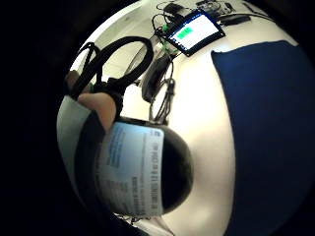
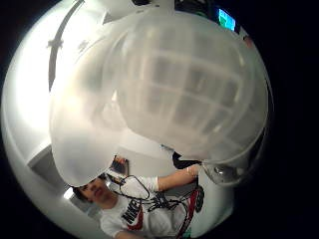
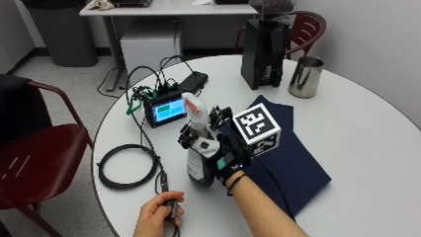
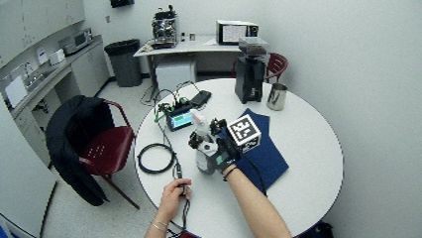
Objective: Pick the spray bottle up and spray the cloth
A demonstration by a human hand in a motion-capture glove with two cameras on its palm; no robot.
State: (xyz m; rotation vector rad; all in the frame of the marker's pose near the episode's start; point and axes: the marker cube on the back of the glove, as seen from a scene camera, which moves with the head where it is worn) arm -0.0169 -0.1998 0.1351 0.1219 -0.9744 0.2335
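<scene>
Gloved in black, the right hand [image 3: 220,157] is curling its fingers [image 3: 197,144] around the translucent plastic spray bottle with a white trigger head [image 3: 196,148], holding it upright just beside the dark blue cloth [image 3: 296,163] lying on the round white table [image 3: 355,123].

I have the gloved right hand [image 3: 220,158] out over the table, forearm reaching forward from the near edge, wrist about straight, back of the hand turned up and to the right. Its fingers [image 3: 197,144] curl round the spray bottle [image 3: 199,165], gripping it upright. My bare left hand [image 3: 158,213] rests nearer me, fingers curled
</scene>
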